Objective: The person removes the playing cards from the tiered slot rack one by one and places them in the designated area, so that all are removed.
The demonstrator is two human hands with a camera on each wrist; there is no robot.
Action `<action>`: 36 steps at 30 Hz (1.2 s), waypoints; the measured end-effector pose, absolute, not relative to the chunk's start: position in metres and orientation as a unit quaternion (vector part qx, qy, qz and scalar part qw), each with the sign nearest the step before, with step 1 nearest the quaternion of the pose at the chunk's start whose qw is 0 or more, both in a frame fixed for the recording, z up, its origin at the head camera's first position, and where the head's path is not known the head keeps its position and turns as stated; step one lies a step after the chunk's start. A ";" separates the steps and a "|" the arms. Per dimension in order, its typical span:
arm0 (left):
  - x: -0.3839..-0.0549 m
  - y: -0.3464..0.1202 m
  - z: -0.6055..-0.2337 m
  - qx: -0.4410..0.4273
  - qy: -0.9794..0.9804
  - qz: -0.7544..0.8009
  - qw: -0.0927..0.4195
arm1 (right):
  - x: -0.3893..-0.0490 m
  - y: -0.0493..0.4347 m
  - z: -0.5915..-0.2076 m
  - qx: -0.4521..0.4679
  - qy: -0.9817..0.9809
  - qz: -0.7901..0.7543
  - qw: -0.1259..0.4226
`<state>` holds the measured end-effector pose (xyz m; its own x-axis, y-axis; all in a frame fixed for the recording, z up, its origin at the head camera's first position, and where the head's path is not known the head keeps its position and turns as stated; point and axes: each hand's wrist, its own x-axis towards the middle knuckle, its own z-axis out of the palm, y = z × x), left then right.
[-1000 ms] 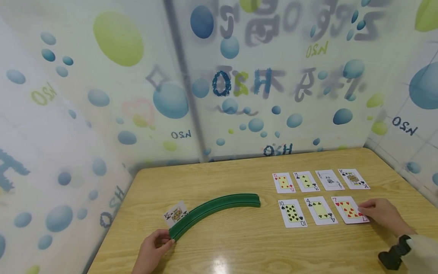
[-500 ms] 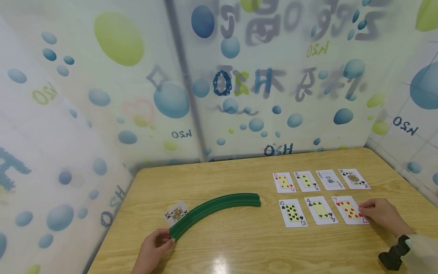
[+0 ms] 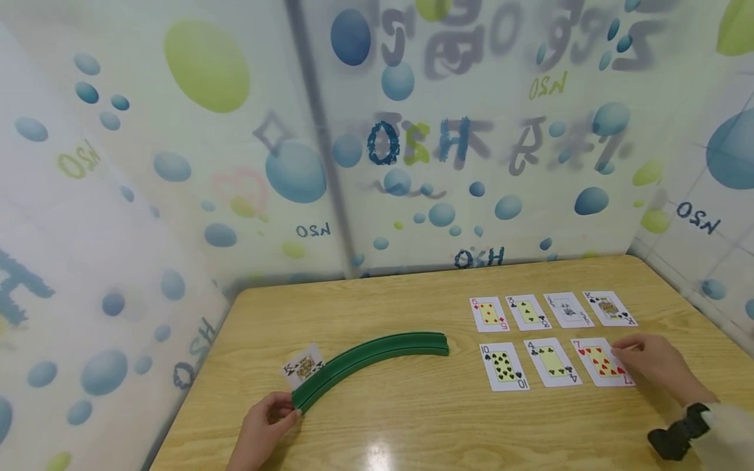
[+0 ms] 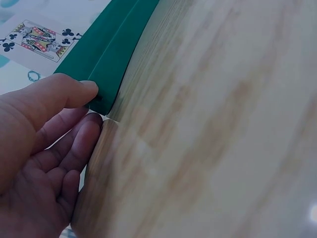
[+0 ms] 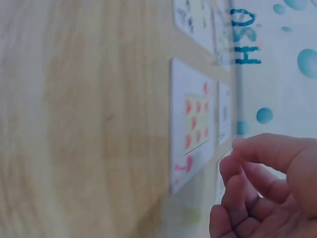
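Observation:
A green curved playing card holder (image 3: pixel 377 350) lies on the table, a king of clubs (image 3: pixel 303 366) standing in its groove near the left end. My left hand (image 3: pixel 265 425) pinches that end, the thumb (image 4: pixel 79 91) on top in the left wrist view. On the right side, a seven of hearts (image 3: pixel 595 360) lies face up. My right hand (image 3: pixel 656 366) hovers at its right edge, overlapping it in the head view. In the right wrist view, the fingers are loosely bent, apart from the card and holding nothing.
Beside the seven lie a four of clubs (image 3: pixel 550 362) and a ten of spades (image 3: pixel 503 366). Behind them runs a row with a five of diamonds (image 3: pixel 489 314), a three of clubs (image 3: pixel 528 311), a joker (image 3: pixel 568 309) and a king (image 3: pixel 609 307). A patterned wall (image 3: pixel 412 216) borders the table.
My right hand has let go of the seven of hearts and risen slightly away from it. The left hand and the card holder have stayed in place.

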<state>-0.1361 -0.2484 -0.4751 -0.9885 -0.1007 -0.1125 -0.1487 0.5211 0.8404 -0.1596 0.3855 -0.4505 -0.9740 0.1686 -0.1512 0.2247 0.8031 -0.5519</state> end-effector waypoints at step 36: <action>-0.134 -0.247 -0.471 -0.068 0.875 0.478 0.018 | -0.209 0.169 -0.415 -0.141 0.891 -0.431 0.011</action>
